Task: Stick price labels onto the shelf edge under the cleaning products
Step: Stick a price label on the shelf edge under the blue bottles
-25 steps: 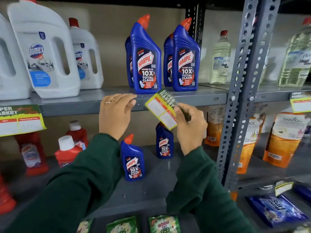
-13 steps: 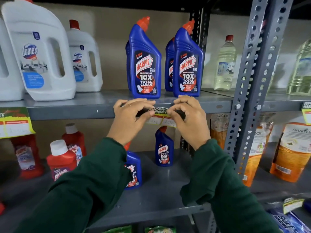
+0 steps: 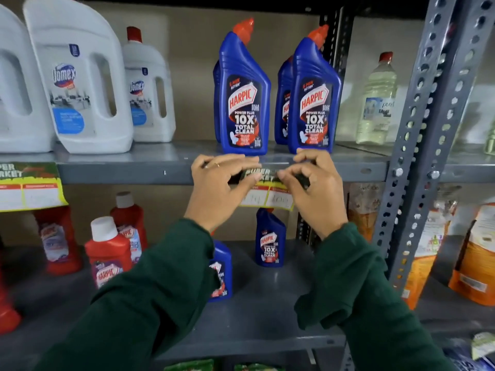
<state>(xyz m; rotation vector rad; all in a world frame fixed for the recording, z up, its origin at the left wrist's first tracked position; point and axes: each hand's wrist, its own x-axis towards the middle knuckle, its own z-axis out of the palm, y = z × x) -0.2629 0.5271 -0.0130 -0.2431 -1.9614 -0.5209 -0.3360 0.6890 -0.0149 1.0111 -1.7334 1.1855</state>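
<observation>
A yellow-and-green price label (image 3: 267, 195) lies against the grey shelf edge (image 3: 128, 174), right under two blue Harpic bottles (image 3: 243, 103). My left hand (image 3: 217, 191) presses the label's left end with its fingertips. My right hand (image 3: 313, 191) presses the right end. Both hands cover the label's upper corners. Only its green header and white price boxes show between them. Another label (image 3: 29, 187) hangs from the same edge at the far left, under the white Domex jugs (image 3: 80, 81).
A perforated grey upright (image 3: 426, 124) stands just right of my right hand. Clear bottles (image 3: 377, 100) sit beyond it. Red bottles (image 3: 107, 250) and small blue Harpic bottles (image 3: 269, 238) stand on the lower shelf, orange pouches (image 3: 474, 253) at the right.
The label was held tilted in my right hand in front of the shelf. Both hands have since brought it flat against the shelf edge and now press on its ends.
</observation>
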